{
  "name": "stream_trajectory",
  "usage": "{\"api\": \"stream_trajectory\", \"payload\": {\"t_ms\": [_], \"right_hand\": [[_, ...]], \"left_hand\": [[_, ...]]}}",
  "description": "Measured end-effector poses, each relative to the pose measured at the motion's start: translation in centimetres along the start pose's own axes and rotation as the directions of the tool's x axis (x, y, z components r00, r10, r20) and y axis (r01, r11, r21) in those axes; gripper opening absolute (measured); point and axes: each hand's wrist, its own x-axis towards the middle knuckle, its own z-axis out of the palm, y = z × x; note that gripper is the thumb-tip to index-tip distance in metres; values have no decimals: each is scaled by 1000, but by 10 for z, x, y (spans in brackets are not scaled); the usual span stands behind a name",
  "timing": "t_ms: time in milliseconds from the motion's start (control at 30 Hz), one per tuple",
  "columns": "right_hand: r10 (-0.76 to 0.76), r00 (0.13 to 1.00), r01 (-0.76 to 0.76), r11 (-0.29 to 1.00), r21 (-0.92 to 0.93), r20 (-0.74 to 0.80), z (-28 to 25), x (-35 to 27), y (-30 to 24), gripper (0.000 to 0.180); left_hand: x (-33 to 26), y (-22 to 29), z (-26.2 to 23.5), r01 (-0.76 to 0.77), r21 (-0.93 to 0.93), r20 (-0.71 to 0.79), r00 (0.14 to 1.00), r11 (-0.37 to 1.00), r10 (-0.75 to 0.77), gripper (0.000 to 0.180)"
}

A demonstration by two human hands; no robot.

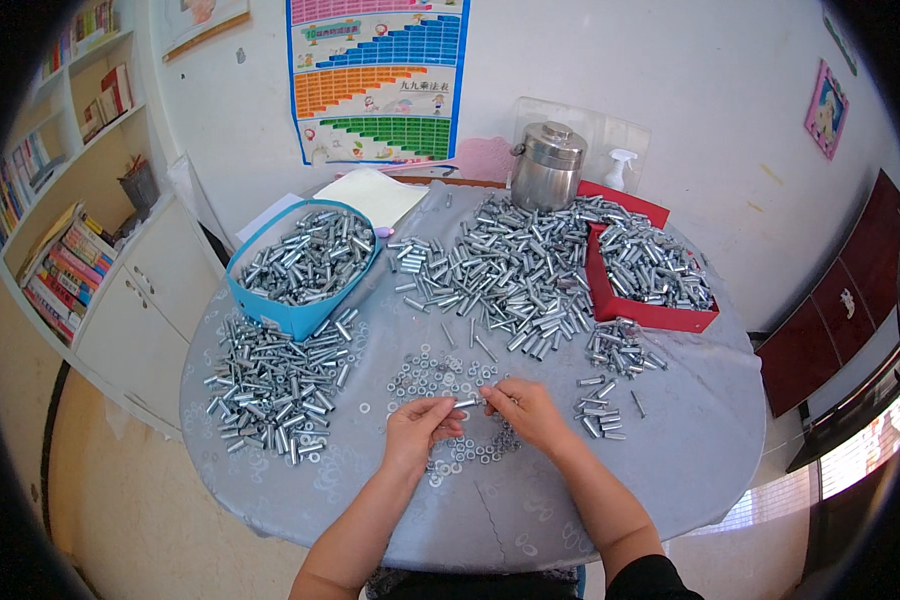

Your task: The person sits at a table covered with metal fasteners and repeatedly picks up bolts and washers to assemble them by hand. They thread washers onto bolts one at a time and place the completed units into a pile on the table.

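Note:
Over the middle of the table, my left hand (422, 430) and my right hand (523, 408) are close together, fingers closed on one silver expansion bolt (466, 403). The left fingers hold one end of it, and the right fingertips pinch the other end. Whether a small nut or washer sits in the right fingertips is too small to tell. Loose washers (460, 455) and nuts (432, 378) lie around and beneath my hands. Beyond them spreads a big heap of bolts with metal sleeves (510, 260).
Left stands a blue bin (305, 318) full of metal pieces, with a bolt pile (275, 395) before it. At right, a red box (660, 316) holds more bolts; a small group (600, 410) lies nearer. A steel pot (548, 168) and white spray bottle (620, 168) stand behind.

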Motion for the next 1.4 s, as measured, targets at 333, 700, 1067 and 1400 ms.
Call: {"api": "stream_trajectory", "payload": {"t_ms": [333, 700, 1067, 1400], "right_hand": [[15, 1000, -22, 945, 325, 24, 5, 1, 9, 32], [58, 986, -119, 902, 415, 157, 6, 1, 24, 31], [-70, 994, 90, 960, 266, -84, 1, 2, 6, 20], [-76, 769, -236, 889, -392, -635, -104, 1, 101, 18]], "left_hand": [[2, 0, -2, -32, -60, -70, 997, 998, 28, 16], [3, 0, -1, -34, -49, -71, 997, 998, 30, 15], [0, 0, 4, -57, 13, 54, 997, 998, 56, 20], [3, 3, 1, -63, 49, 20, 998, 997, 62, 24]]}}
